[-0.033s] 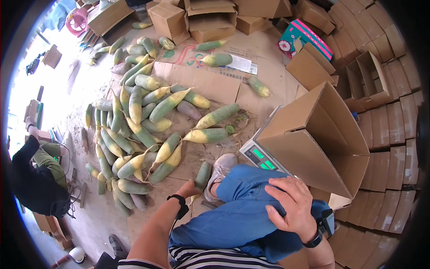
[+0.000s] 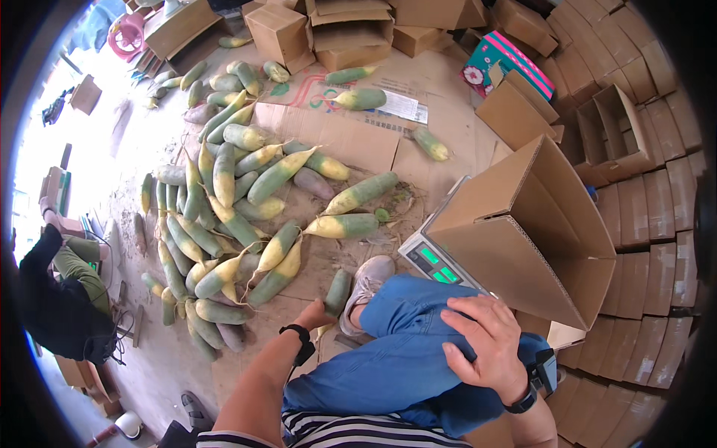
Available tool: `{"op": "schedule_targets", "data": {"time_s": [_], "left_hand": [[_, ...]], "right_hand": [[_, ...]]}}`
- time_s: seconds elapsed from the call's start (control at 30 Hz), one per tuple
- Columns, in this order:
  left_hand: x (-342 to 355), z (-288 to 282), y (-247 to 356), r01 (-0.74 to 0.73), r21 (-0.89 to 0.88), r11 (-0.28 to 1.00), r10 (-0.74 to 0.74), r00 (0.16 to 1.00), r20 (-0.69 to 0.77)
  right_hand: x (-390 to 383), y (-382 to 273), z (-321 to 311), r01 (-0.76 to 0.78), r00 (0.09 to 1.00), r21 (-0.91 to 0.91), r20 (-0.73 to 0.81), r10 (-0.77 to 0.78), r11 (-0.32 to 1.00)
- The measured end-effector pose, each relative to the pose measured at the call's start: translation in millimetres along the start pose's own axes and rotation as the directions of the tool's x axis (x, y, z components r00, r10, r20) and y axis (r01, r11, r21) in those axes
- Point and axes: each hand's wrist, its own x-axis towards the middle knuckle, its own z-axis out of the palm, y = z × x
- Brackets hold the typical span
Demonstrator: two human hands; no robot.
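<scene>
My left hand [image 2: 315, 315] reaches down beside my shoe and is closed round the lower part of a green radish [image 2: 339, 290], which stands nearly upright. The grip is partly hidden behind the radish. My right hand [image 2: 484, 340] rests on my jeans at the knee, fingers spread and holding nothing. Left of my left hand lies a large heap of green-and-yellow radishes [image 2: 272, 183] on the floor. To the right, an open cardboard box [image 2: 478, 246] sits tilted on a scale [image 2: 432, 257] with lit green displays.
Flattened cardboard [image 2: 328, 134] lies under some radishes, with a few single ones around it. Stacked cartons [image 2: 635, 269] line the right side, and more boxes [image 2: 351, 45] stand at the back. A person in dark clothes [image 2: 56, 299] works at the far left. A pink fan [image 2: 127, 37] stands farther back.
</scene>
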Motion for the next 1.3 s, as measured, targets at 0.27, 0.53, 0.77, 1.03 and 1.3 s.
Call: {"op": "schedule_targets", "data": {"time_s": [0.27,0.53,0.77,1.03,1.3], "left_hand": [[-9.3,-25.8,14.9,0.000,-0.060,0.998,0.001,1.000,0.010],[-70.5,-129.4,65.5,-0.173,-0.332,0.927,0.235,0.960,0.155],[-193.5,-216.5,222.7,-0.627,-0.598,0.499,0.605,0.746,-0.278],[-274.9,-201.3,370.1,-0.924,-0.141,0.355,0.861,0.382,-0.336],[-200.7,-184.7,264.2,-0.711,0.000,0.703,0.675,0.667,-0.314]], "right_hand": [[0.1,-0.7,-1.7,-0.031,1.000,0.020,-0.002,0.031,0.999],[-10.7,-0.6,-6.1,-0.039,0.996,0.015,-0.074,0.040,0.999],[-19.3,-4.3,-4.5,-0.022,0.992,0.062,-0.121,0.029,0.998],[-27.2,-31.6,-52.2,-0.088,0.862,0.580,-0.364,0.354,0.810],[-70.4,46.0,-140.9,-0.527,0.805,0.106,-0.255,0.535,0.843]]}}
